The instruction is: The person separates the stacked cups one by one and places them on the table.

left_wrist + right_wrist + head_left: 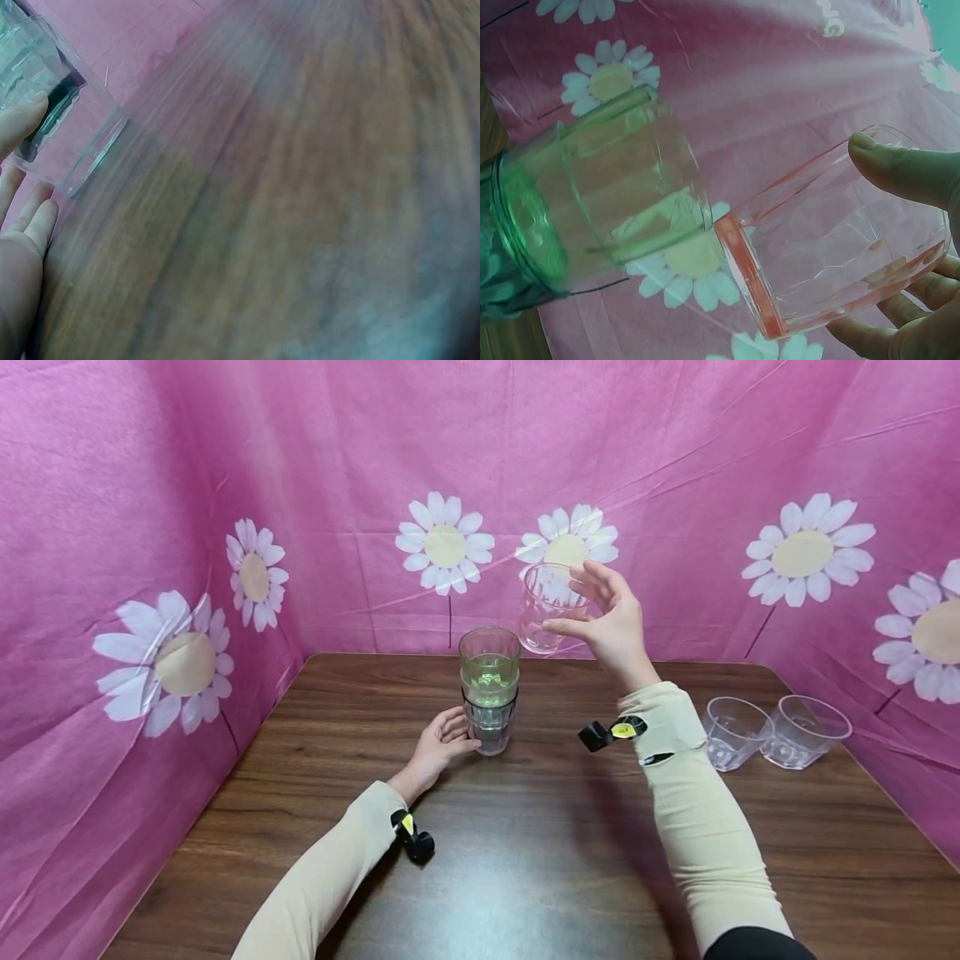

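Observation:
A stack of clear plastic cups stands on the table, with a green-tinted cup (490,652) on top and a dark-rimmed grey cup (491,714) lower down. My left hand (442,743) holds the stack low on its left side; in the left wrist view its thumb (26,120) lies on the near wall, with the fingers beyond. Up and to the right of the stack, my right hand (611,618) grips a pink-tinted clear cup (551,610) between thumb and fingers. That pink cup (832,232) is tilted and apart from the green cup (622,187) in the right wrist view.
Two clear cups (738,735) (806,735) stand close together at the table's right, beyond my right forearm. The wooden table (525,843) ends at a pink cloth (337,510) with daisies, which surrounds it at the back and sides.

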`<state>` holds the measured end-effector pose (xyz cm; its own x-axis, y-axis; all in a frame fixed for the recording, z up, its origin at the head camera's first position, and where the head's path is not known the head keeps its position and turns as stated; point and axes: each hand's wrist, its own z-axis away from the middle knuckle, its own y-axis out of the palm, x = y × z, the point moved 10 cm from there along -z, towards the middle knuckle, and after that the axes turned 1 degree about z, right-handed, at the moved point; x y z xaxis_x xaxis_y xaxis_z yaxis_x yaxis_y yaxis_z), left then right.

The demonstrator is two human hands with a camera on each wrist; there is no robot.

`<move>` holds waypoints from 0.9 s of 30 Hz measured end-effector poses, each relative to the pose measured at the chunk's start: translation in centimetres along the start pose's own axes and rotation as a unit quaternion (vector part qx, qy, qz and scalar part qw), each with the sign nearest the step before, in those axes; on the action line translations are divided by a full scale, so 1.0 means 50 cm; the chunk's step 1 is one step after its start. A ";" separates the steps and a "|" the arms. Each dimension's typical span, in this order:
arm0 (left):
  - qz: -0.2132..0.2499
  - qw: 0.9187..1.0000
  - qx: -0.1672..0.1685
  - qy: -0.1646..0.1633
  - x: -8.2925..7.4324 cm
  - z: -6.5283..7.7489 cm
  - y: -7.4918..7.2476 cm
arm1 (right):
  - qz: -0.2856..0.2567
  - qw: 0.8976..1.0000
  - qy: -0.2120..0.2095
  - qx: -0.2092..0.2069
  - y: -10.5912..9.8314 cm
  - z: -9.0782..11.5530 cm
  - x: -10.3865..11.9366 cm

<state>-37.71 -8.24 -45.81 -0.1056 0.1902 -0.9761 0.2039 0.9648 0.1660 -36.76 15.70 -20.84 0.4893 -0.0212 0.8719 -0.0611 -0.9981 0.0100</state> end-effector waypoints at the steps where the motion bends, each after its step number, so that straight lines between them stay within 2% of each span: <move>1: -0.001 1.000 0.000 0.001 0.000 0.000 0.000 | 0.006 1.000 0.001 -0.001 -0.003 0.001 -0.002; 10: -0.004 1.000 -0.001 0.001 0.000 0.001 -0.002 | 0.055 0.998 0.025 -0.006 -0.027 0.014 -0.040; 21: -0.002 1.000 -0.001 -0.001 0.000 0.001 0.001 | 0.054 0.998 0.043 -0.012 -0.051 0.041 -0.100; 27: -0.004 1.000 0.001 -0.002 -0.001 0.002 0.001 | 0.073 0.995 0.063 -0.013 -0.062 0.067 -0.133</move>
<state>-37.62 -8.24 -45.76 -0.1035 0.1824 -0.9778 0.2047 0.9659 0.1585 -36.91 18.72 -28.31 0.3611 -0.1566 0.9193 -0.1473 -0.9830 -0.1096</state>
